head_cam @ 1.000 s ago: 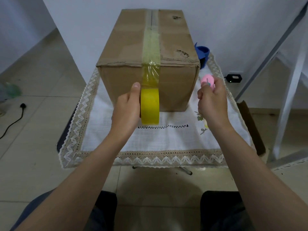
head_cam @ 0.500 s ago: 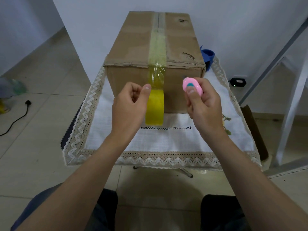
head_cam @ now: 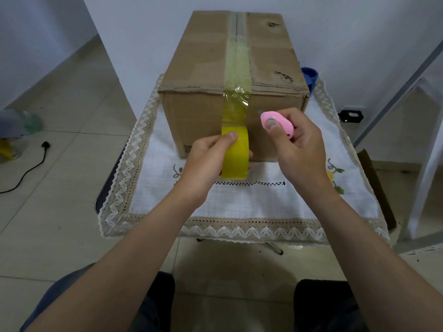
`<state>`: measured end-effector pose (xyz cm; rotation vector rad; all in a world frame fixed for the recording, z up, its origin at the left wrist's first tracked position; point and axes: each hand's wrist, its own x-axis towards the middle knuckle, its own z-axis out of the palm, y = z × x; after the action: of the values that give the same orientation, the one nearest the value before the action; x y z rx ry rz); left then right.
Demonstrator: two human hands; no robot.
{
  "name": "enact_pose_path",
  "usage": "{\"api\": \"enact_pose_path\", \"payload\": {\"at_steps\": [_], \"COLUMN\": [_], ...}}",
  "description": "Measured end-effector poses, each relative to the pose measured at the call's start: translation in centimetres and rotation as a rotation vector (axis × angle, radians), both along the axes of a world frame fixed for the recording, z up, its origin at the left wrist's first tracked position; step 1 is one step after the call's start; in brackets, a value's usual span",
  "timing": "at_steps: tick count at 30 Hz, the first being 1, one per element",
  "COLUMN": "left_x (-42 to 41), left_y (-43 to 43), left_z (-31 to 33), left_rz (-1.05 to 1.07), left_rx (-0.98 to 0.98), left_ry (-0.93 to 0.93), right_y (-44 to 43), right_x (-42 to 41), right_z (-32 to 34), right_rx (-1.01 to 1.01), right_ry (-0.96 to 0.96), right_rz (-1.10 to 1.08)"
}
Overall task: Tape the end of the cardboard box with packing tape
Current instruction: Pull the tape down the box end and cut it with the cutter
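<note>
A brown cardboard box (head_cam: 199, 116) stands on the small table, its top seam covered by a yellowish tape strip (head_cam: 237, 65) that runs over the near edge and down the front face. The strip leads into a yellow tape roll (head_cam: 236, 161), which my left hand (head_cam: 206, 161) grips in front of the box, thumb on the roll's top. My right hand (head_cam: 297, 144) holds a small pink cutter (head_cam: 279, 122) with a blue button, thumb on it. The cutter's short blade tip points left, just right of the hanging tape.
A white cloth with lace border (head_cam: 239, 204) covers the table. A blue object (head_cam: 310, 76) sits behind the box's right corner. A black cable and plug (head_cam: 44, 146) lie on the tiled floor at left. White frame bars (head_cam: 422, 149) stand at right.
My right hand brought the pink cutter from the box's right side inward to beside the tape strip. My left hand shifted its grip on the roll, thumb now on top.
</note>
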<state>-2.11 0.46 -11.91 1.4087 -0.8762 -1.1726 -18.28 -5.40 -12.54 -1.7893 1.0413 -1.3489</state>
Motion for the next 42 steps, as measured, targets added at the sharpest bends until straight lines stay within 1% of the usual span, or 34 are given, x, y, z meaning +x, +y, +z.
{"api": "enact_pose_path", "payload": {"at_steps": [3, 5, 9, 13, 21, 34, 39, 41, 42], "left_x": [-0.2, -0.4, -0.6, -0.9, -0.5, -0.7, -0.7, -0.9, -1.1], "left_y": [-0.1, -0.4, -1.0, -1.6, -2.0, -1.9, -1.5, -1.4, -1.4], "left_z": [0.6, 0.9, 1.6, 1.9, 2.2, 1.9, 1.6, 1.6, 1.4], "left_rz": [0.028, 0.054, 0.084, 0.119, 0.131, 0.142, 0.139, 0.145, 0.155], "left_rx": [0.025, 0.053, 0.111, 0.155, 0.208, 0.187, 0.229, 0.219, 0.206], "left_ry": [-0.006, -0.013, -0.015, -0.02, 0.072, 0.084, 0.095, 0.073, 0.031], "right_y": [-0.2, -0.5, -1.1, -1.8, -2.5, -2.7, -2.9, -3.0, -3.1], "right_x": [-0.3, -0.5, -0.7, -0.5, 0.0, 0.4, 0.4, 0.4, 0.5], "right_z": [0.3, 0.6, 0.9, 0.9, 0.6, 0.8, 0.9, 1.0, 1.0], "right_rx": [-0.112, -0.176, -0.28, -0.333, -0.381, -0.394, -0.395, -0.404, -0.407], "right_ry": [0.149, 0.211, 0.291, 0.33, 0.383, 0.457, 0.494, 0.516, 0.529], "right_rz": [0.001, 0.004, 0.035, 0.041, 0.06, 0.111, 0.122, 0.144, 0.157]}}
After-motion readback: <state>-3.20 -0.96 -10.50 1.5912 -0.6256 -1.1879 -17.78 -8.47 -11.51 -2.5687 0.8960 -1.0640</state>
